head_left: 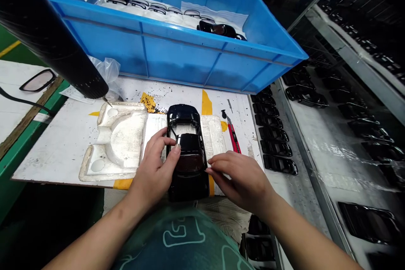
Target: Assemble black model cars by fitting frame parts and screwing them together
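Note:
A glossy black model car body [190, 183] lies lengthwise in front of me on the white tabletop, partly over a foam block. My left hand [158, 158] grips it from the left, thumb on the roof and fingers along the window side. At the car's right edge, my right hand [236, 173] is closed in a pinch, its fingertips against or just beside the body. Whatever may be between those fingertips is too small to make out. A red utility knife [233, 137] lies to the right, beside a small black piece [224, 114].
Behind the table edge stands a blue bin [177, 55] with window-frame parts. A white foam mould [122, 168] sits left, under a thick black tube [72, 63]. Several black car bodies [278, 164] line the right rack. Black crumbs [158, 97] litter the table.

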Action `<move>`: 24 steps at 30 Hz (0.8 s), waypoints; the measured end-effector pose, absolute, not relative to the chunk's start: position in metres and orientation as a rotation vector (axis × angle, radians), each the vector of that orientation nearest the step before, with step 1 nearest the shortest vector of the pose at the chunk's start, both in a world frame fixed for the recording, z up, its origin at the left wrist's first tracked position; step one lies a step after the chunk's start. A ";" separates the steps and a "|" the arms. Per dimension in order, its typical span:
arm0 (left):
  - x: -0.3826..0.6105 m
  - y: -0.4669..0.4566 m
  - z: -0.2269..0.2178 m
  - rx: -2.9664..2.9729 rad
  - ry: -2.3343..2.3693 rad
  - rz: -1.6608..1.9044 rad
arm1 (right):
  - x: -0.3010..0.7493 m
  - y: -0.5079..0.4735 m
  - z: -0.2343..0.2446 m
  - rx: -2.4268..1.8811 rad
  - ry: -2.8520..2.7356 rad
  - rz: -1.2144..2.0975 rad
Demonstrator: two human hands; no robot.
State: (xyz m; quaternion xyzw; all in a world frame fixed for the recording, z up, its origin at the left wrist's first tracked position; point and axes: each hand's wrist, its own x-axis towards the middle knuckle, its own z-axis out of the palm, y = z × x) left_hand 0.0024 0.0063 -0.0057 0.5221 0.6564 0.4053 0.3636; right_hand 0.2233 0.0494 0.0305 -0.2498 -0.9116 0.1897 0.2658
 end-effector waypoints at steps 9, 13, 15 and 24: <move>0.003 0.006 -0.004 1.391 1.689 1.031 | 0.210 0.051 0.037 -0.385 -2.828 0.060; 0.002 0.003 -0.003 1.349 1.635 1.067 | 0.210 0.051 0.042 -0.288 -2.790 -0.030; 0.001 0.003 -0.003 1.346 1.633 1.067 | 0.210 0.051 0.046 -0.287 -2.782 -0.002; 0.001 0.004 -0.003 1.353 1.645 1.052 | 0.213 0.053 0.050 -0.541 -2.478 0.257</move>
